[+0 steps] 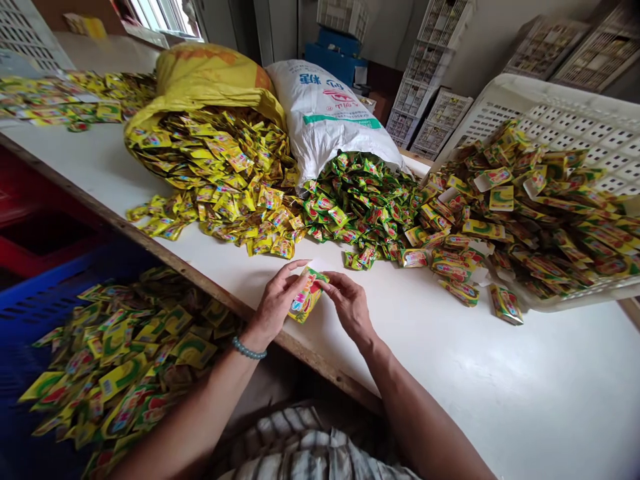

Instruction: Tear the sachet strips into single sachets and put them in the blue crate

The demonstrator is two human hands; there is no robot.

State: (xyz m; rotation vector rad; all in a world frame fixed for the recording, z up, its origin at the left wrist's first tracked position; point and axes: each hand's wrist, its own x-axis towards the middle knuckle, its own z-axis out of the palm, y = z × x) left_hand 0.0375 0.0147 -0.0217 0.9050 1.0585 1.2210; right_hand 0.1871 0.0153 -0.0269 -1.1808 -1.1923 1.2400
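Pinched between thumb and fingers of both hands, a small flat box (305,301) of printed card is above the table's near edge: the left hand (276,297) closes on one side, the right hand (349,303) on its upper corner. Its face is yellow and green with red; the bold pale lettering is too small to read surely. Round, smooth beads make up the bracelet (249,349).

Low on the left, a blue plastic crate (25,320) holds many similar boxes. Beyond the smooth white table's (430,333) rough wooden edge, shiny crimped packets spill from a creased yellow sack (210,70) and a woven white sack (330,113) bearing blue Chinese characters, red print and a green band. Right, flat boxes heap in a slotted white basket (565,100). Farther back stand stacked lattice crates (425,80).
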